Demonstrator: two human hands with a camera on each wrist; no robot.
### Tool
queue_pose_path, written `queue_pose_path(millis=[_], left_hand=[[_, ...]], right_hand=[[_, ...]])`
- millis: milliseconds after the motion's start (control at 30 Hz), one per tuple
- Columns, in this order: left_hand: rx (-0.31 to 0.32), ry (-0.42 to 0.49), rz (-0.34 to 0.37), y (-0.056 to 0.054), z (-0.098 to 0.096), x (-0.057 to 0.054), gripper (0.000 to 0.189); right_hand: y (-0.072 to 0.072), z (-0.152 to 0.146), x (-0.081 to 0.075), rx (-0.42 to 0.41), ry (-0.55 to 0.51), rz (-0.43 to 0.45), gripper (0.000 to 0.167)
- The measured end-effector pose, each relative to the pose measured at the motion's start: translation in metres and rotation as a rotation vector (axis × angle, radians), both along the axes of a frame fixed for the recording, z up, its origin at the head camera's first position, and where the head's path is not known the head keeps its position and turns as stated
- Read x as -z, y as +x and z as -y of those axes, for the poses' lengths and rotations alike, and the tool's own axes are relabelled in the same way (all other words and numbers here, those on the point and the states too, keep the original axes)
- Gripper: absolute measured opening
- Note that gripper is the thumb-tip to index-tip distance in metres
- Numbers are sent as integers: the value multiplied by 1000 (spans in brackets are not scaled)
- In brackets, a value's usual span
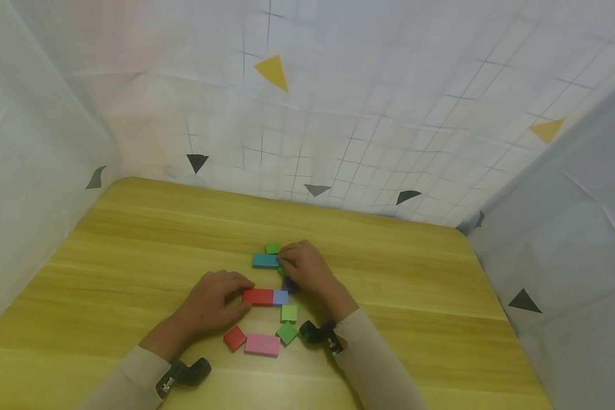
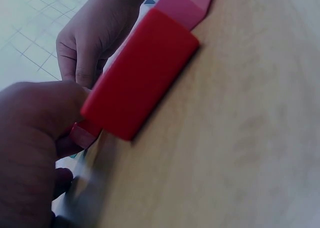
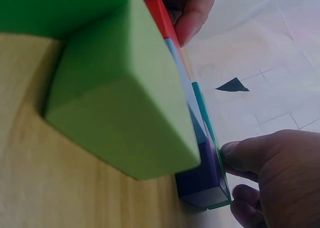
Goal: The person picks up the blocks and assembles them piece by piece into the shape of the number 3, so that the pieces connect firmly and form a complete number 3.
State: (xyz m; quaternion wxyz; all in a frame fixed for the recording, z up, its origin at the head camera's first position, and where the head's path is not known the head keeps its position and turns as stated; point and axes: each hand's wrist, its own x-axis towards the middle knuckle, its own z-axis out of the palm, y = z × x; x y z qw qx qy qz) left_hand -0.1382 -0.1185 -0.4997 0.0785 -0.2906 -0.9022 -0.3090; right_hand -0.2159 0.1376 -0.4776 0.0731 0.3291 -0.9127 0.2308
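My left hand (image 1: 212, 302) pinches the left end of a long red block (image 1: 258, 296), forefinger at its far edge and thumb at its near edge. A short light-blue block (image 1: 281, 298) sits flush against that block's right end. Farther back, my right hand (image 1: 306, 267) has its thumb and forefinger on the right end of a teal block (image 1: 264, 261). Under this hand, a green block (image 1: 282, 272) and a purple block (image 1: 289, 285) are partly covered. A small green block (image 1: 272, 248) lies just behind the teal one.
Nearer the front lie a light-green block (image 1: 289, 314), a turned green block (image 1: 287, 333), a pink block (image 1: 262, 345) and a tilted red square block (image 1: 234, 338). White patterned sheets (image 1: 338, 142) enclose the wooden table (image 1: 415, 296) at the back and sides.
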Motion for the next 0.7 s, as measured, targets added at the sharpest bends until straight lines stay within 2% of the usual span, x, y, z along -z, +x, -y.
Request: queue_pose_path(millis=[700], left_hand=[[6, 9, -5, -1, 0, 2, 32]], right_hand=[[1, 0, -1, 22, -16, 42, 15]])
